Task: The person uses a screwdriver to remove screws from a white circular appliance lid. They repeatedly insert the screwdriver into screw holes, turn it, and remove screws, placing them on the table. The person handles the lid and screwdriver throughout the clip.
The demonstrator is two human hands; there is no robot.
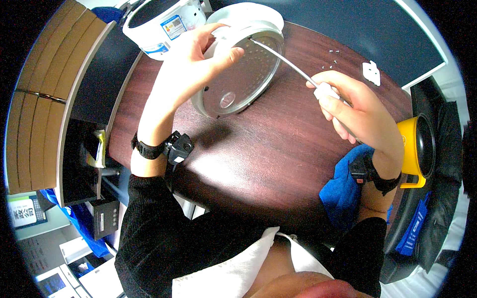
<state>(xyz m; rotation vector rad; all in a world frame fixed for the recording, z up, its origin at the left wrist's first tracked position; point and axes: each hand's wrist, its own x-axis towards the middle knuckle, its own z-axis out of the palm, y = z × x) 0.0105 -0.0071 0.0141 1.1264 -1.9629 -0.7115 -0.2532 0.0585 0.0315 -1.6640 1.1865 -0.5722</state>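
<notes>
A round lid [256, 74] stands tilted on its edge on the dark wooden table, its metal inner plate turned toward me. My left hand [198, 62] grips the lid's left side, with the thumb over the rim and the other fingers partly hidden behind it. In my right hand [350, 107] is a screwdriver [288, 62] with a long thin shaft, and my fingers wrap round its pale handle. The screwdriver's tip meets the upper rim of the lid, at a small dark spot. Behind my left hand stands a white rice cooker body [166, 25], its top open.
Several small screws [334, 61] lie at the table's far right, near a white plastic piece [371, 73]. A blue cloth [343, 191] lies by my right forearm. Beyond the right edge is a yellow container [410, 149]; shelving [84, 94] borders the left.
</notes>
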